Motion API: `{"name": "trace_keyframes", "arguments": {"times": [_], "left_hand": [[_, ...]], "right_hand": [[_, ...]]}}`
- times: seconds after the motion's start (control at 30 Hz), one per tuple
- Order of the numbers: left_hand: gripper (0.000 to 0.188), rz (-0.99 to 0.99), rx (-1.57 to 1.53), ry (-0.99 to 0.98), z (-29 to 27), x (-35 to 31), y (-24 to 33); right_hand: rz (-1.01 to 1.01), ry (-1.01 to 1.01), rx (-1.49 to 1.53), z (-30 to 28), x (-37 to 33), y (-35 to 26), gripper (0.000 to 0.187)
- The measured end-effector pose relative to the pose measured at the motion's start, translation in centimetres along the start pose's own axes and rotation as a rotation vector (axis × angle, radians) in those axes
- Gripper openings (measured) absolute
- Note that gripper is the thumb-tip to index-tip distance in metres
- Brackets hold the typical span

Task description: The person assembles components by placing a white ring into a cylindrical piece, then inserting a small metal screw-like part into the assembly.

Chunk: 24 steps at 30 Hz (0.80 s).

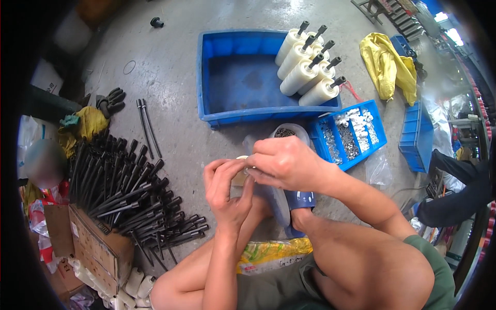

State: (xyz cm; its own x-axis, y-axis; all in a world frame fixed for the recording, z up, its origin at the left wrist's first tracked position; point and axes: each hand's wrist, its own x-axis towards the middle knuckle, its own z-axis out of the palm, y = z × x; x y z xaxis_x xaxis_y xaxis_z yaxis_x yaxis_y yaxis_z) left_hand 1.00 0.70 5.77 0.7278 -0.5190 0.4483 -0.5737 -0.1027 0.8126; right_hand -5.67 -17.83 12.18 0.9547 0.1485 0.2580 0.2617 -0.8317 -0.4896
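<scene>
At frame centre, I'm watching the left hand (227, 192) and right hand (285, 164) pinching a mostly hidden small piece (249, 169), presumably steadying it.

Head view: from the left of the two fisheye cameras on your head, the lens looks steeply down past your bare legs (356, 243) to your left hand (227, 194) and right hand (287, 163) close below, its wide field reaching across the floor (155, 67) to a dark, curved rim.
</scene>
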Motion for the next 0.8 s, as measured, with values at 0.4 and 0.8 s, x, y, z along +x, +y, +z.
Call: {"name": "trace_keyframes", "arguments": {"times": [0.4, 0.8], "left_hand": [[0.033, -0.057, 0.111, -0.053, -0.8, -0.5, -0.5], [0.029, -0.07, 0.13, 0.007, -0.5, -0.7, -0.7]], "right_hand": [[0.007, 0.088, -0.06, 1.5, 0.8, -1.2, 0.023], [0.078, 0.034, -0.085, 1.5, 1.0, -1.6, 0.024]]}}
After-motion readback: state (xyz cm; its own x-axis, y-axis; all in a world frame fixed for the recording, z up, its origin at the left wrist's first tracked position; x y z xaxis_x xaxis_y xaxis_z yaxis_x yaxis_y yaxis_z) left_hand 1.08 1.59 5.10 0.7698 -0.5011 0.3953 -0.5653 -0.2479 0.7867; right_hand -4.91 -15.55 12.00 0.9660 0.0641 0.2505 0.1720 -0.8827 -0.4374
